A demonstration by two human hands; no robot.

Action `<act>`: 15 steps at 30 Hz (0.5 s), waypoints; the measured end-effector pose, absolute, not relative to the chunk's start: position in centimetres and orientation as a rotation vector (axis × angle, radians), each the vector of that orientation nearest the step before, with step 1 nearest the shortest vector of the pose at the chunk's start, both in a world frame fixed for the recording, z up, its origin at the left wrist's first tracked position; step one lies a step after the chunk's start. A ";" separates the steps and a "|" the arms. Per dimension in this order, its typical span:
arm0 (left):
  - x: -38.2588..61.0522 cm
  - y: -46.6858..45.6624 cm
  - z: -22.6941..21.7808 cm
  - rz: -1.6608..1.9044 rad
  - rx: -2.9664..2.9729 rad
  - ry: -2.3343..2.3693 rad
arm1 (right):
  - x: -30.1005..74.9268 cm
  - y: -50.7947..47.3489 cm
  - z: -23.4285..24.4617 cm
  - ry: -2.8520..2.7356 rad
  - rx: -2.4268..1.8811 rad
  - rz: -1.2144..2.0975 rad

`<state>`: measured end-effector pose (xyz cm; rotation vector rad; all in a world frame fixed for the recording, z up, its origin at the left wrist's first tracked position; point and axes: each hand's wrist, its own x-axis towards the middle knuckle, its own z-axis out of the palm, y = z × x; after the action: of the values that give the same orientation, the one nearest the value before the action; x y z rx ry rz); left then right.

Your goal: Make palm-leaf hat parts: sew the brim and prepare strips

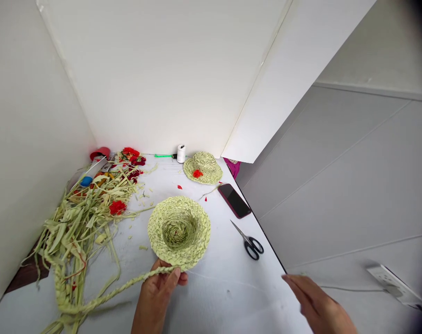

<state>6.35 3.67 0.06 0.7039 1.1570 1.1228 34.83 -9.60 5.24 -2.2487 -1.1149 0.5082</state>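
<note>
Pale green woven palm-leaf hats numbered two on the white table (228,297), and the person's left hand (157,297) was at the nearer one. That small woven hat (179,232) lay upside down near the front of the table, its hollow crown opening upward. The left fingers (172,278) were curled closed at its brim, pinching one long plaited palm braid (117,288) that ran from the rim toward the lower left. The right hand (318,306), blurred by motion, was well apart near the table's right edge, its fingers (294,285) extended and slightly spread, holding nothing.

Farther back stood the second woven hat (202,168), crown up, with one red flower (197,173) on it. Nearby were one white thread spool (181,154), one slim green-handled tool (164,156), one smartphone in a dark red case (233,200), and one pair of black-handled steel scissors (252,246). To the left sprawled one heap of green palm strips (79,227), tangled with red flowers (117,207) too jumbled to count, plus one blue cap (86,181) and one red lid (99,153).
</note>
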 end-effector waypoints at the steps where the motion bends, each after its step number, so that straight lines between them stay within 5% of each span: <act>1: 6.3 3.6 0.1 1.123 0.704 1.157 | 33.7 -8.2 4.6 -1.095 -2.191 0.444; 10: 5.0 4.1 -0.3 1.010 0.846 1.124 | 17.7 -0.8 -0.3 -1.008 -1.443 1.290; 15: 5.1 3.8 0.7 0.904 0.839 1.123 | 17.6 -2.4 -0.1 -1.398 -1.473 1.087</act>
<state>5.11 3.77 0.70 0.8394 1.1232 0.9035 17.60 -2.38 -0.09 -1.4733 -1.3981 1.0871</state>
